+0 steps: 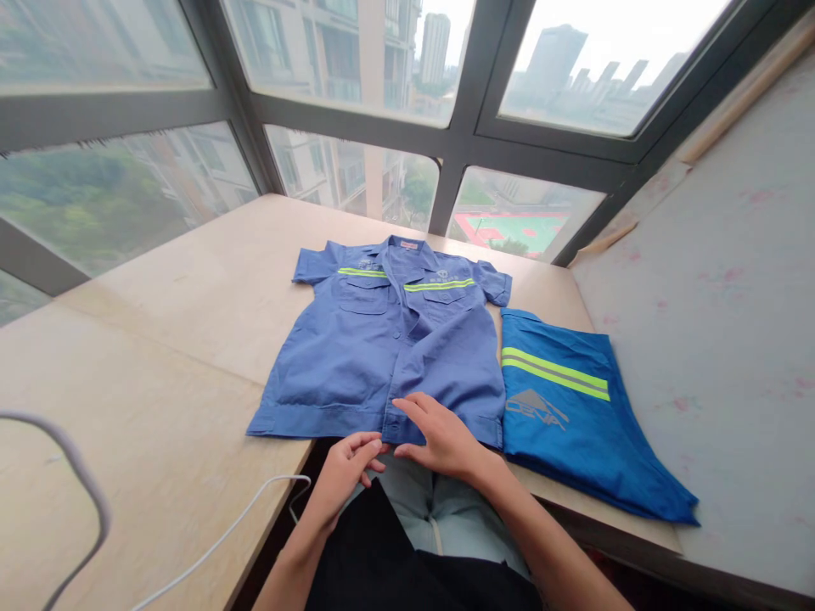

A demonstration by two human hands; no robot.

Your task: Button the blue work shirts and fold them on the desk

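A blue short-sleeved work shirt (356, 356) lies spread front up on the table, its collar toward the window. Yellow-green reflective stripes cross its chest above two flap pockets. The front edges overlap down the middle, with folds on the right half. At the bottom of the front placket, my left hand (349, 471) has its thumb and fingers closed at the hem's edge; the exact grip is partly hidden. Over the hem just to the right is my right hand (442, 437), thumb and forefinger apart, fingertips against the cloth.
A folded brighter blue garment (560, 441) with a reflective stripe and grey lettering lies right of the shirt, overhanging the front edge. White cables (222, 535) cross the pale wooden table (159, 365) at left. Framed windows (356, 110) stand behind; a papered wall (732, 339) is at right.
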